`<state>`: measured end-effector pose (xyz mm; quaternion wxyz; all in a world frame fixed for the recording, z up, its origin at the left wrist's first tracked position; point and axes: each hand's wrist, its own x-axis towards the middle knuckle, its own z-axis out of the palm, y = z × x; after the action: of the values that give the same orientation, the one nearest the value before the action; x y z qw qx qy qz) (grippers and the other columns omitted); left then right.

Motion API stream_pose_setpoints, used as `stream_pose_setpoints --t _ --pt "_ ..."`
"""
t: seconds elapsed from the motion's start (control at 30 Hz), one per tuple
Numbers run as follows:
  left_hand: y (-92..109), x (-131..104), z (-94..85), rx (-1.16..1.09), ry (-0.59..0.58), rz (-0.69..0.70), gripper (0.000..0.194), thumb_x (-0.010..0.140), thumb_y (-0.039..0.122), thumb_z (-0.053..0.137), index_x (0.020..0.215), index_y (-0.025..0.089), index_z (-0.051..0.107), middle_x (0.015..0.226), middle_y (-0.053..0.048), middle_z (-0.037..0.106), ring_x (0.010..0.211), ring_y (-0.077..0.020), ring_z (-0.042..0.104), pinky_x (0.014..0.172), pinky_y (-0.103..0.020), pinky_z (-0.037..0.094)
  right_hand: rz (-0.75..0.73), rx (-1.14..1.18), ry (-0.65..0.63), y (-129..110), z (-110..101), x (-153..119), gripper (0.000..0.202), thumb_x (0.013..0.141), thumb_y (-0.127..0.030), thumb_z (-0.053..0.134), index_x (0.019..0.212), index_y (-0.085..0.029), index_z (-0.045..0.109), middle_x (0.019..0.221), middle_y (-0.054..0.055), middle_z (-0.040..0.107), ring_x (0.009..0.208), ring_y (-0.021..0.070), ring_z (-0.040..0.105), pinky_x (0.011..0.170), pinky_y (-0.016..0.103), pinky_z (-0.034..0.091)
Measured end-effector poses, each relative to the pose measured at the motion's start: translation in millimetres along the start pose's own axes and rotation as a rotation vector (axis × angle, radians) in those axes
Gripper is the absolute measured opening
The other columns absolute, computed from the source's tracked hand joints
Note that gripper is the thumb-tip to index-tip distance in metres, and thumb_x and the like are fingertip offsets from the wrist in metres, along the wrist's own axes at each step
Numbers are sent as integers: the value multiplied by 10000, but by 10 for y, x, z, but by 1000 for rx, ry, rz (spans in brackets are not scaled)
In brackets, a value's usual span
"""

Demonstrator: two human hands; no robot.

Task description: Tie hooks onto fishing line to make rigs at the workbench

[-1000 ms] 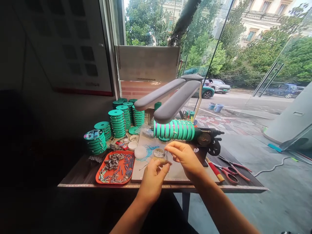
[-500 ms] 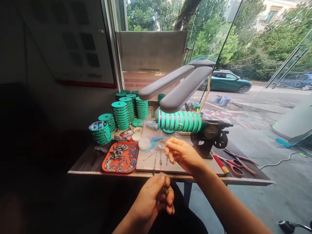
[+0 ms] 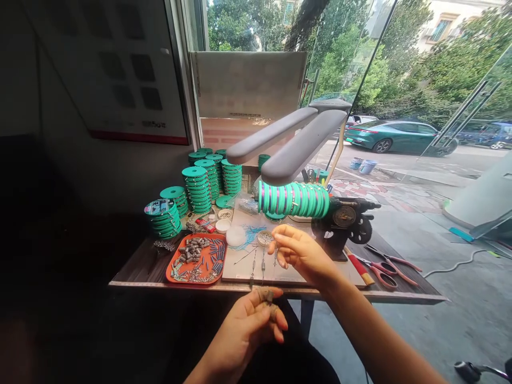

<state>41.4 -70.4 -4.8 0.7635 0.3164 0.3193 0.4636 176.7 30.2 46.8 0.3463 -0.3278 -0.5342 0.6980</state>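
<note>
Below the table's front edge, my left hand (image 3: 250, 328) pinches something small and dark between thumb and fingers; its kind is too small to make out. My right hand (image 3: 302, 253) is raised over the front of the pale board (image 3: 236, 271), thumb and index finger pressed together. Whatever sits in that pinch is too fine to tell. Beside it, thin metal rigs with swivels and small weights (image 3: 263, 265) hang at the board's front. A small round dish of tiny parts (image 3: 264, 238) stands just behind the right fingers.
An orange tray (image 3: 170, 273) holds grey weights and small metal parts. Green spools (image 3: 196, 186) stand stacked at the back left. More spools (image 3: 294, 198) sit on a black winding machine (image 3: 346, 216) under a grey lamp (image 3: 296, 146). Scissors (image 3: 384, 274) and pliers (image 3: 400, 261) lie right.
My left hand has turned and its fingers have shifted around the small dark thing. The right hand has stayed nearly in place. Outside, a teal car has moved to the right.
</note>
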Motion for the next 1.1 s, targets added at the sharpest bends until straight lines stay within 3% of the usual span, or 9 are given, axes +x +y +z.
stream_pose_setpoints --t 0.13,0.27,0.4,0.53,1.1 --pt "-63 -60 -67 -36 -2 57 495 756 264 627 1175 92 426 708 -47 580 545 -81 521 569 -186 367 119 -80 -96 182 -13 -155 672 622 -523 643 1072 -106 368 872 27 499 485 -34 443 441 65 348" --pt "-38 -122 -6 -29 15 70 571 777 236 597 1250 75 320 772 -83 592 571 -92 521 587 -208 377 258 -135 -294 415 32 -322 585 634 -501 653 898 -23 442 681 13 483 498 -39 425 446 36 308" --pt "-52 -138 18 -12 39 87 649 797 230 569 1298 74 186 740 -79 597 578 -107 527 601 -229 385 222 -36 -413 545 92 -370 544 690 -512 605 811 -23 399 575 4 462 503 -17 462 481 33 326" --pt "-87 -144 -14 72 40 126 634 816 250 545 1309 95 177 710 -58 592 572 -106 518 606 -243 382 181 66 -480 603 137 -360 523 746 -517 548 813 -48 326 551 -6 456 533 41 531 510 57 361" --pt "-76 -166 -21 148 46 142 586 828 268 526 1310 118 227 696 -49 592 606 -126 535 627 -264 391 180 211 -473 722 175 -407 462 799 -465 509 864 -64 290 540 -16 442 513 38 521 507 57 383"
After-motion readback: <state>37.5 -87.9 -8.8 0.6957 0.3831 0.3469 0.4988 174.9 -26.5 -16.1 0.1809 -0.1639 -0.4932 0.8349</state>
